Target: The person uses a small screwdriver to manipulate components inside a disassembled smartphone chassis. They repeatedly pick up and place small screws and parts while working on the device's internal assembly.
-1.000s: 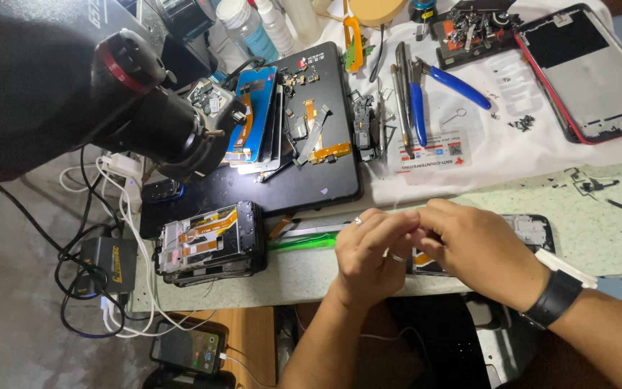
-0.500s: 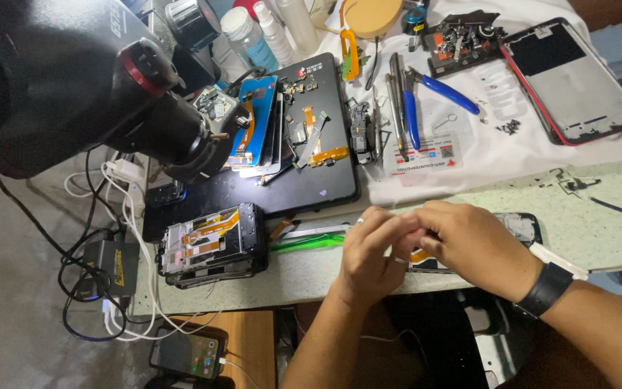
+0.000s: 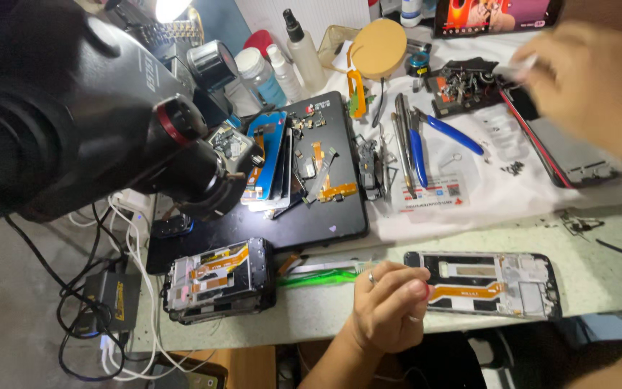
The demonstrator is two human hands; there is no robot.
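Observation:
My left hand (image 3: 386, 306) rests at the table's front edge, a ring on one finger and the fingers curled shut, their tips against the left end of an opened phone frame (image 3: 494, 284) with an orange flex cable. No object shows in that hand. My right hand (image 3: 584, 79) is raised at the far right, blurred by motion. It pinches a thin pale object (image 3: 518, 67) just above a black parts holder (image 3: 462, 83) full of small components.
A large black microscope (image 3: 73, 108) fills the left. A black mat (image 3: 311, 216) carries phone parts and flex cables. Stacked phone frames (image 3: 221, 279), a green pry tool (image 3: 318, 277), blue-handled pliers (image 3: 444, 130), bottles (image 3: 304, 50) and a red-edged phone (image 3: 570, 155) lie around. Cables (image 3: 109, 288) hang left.
My hands, joined over the phone frame before, have parted. The right hand rose to the far right with a pale object, uncovering the frame. The left hand stayed low. The view tilted up.

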